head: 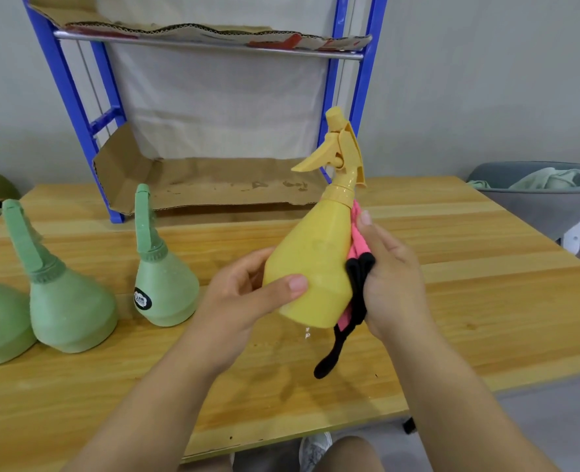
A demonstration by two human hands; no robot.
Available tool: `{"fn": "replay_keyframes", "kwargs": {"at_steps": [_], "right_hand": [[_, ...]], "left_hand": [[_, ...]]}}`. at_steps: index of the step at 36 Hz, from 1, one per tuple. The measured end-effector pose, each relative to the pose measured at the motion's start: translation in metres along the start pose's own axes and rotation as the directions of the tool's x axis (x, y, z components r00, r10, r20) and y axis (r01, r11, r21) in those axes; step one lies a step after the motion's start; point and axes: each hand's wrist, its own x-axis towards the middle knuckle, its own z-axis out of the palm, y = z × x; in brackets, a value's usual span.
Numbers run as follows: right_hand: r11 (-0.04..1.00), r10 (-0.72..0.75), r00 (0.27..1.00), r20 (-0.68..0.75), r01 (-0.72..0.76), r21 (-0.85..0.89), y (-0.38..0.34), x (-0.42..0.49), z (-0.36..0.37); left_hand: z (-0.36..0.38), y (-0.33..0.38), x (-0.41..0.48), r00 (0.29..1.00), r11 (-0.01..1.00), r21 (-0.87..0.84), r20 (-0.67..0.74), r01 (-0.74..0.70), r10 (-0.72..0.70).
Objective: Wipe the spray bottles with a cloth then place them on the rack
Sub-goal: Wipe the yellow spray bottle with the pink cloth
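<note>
My left hand grips the yellow spray bottle at its base, tilted; my right hand presses the pink-and-black cloth against its far side. Best rotate the bottle under firm strokes (green bottles wait left of my hand).

Person, head view. Left hand, right hand: short nails. Forearms bare. One grey knit sneaker, pale laces; bare knee beside it.
</note>
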Motion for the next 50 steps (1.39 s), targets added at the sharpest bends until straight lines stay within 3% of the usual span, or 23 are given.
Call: {"fn": "replay_keyframes", "kwargs": {"at_steps": [6,12,18,21,25,28,33,36,43,46,50], "right_hand": [[0.929,-0.268,0.963,-0.007,0.256,-0.267,0.009,-0.009,-0.005],[0.887,-0.326,0.945,0.018,0.312,-0.341,0.021,-0.024,0.003],[0.79,-0.4,0.916,0.035,0.364,-0.493,0.027,-0.03,0.02],[0.817,-0.365,0.93,0.048,0.344,-0.463,0.023,-0.03,0.023],[0.968,-0.113,0.993,0.041,0.119,-0.219,0.011,-0.025,0.014],[0.986,-0.049,0.998,0.04,0.054,-0.158,0.007,-0.027,0.011],[0.969,-0.142,0.99,0.008,0.14,-0.205,0.009,-0.025,0.007],[0.941,-0.217,0.976,-0.013,0.206,-0.267,0.011,-0.024,0.009],[0.737,-0.517,0.855,0.031,0.463,-0.493,0.023,-0.028,0.013],[0.801,-0.448,0.893,0.039,0.421,-0.425,0.018,-0.03,0.014],[0.941,-0.194,0.98,0.038,0.197,-0.274,0.004,-0.028,0.007]], "left_hand": [[0.003,-0.007,0.002,0.988,0.998,-0.056,-0.152,-0.006,-0.003],[0.009,-0.005,0.003,0.948,0.996,-0.068,-0.318,-0.059,0.034],[0.014,-0.002,-0.001,0.942,0.993,-0.055,-0.324,-0.108,0.084],[0.009,-0.003,-0.003,0.952,0.991,-0.054,-0.289,-0.121,0.101],[0.002,-0.003,-0.005,0.978,0.984,-0.121,-0.177,-0.13,0.108],[0.0,-0.001,-0.005,0.993,0.985,-0.136,-0.061,-0.104,0.097],[0.0,0.005,-0.004,0.997,0.996,0.05,-0.004,-0.077,0.077],[0.003,0.002,-0.004,0.989,0.993,-0.029,-0.104,-0.11,0.107],[0.011,-0.004,-0.003,0.97,0.982,0.002,-0.159,-0.187,0.185],[0.01,-0.003,-0.004,0.964,0.977,0.019,-0.154,-0.215,0.215],[0.004,0.001,-0.006,0.975,0.978,-0.027,-0.093,-0.205,0.202]]}}
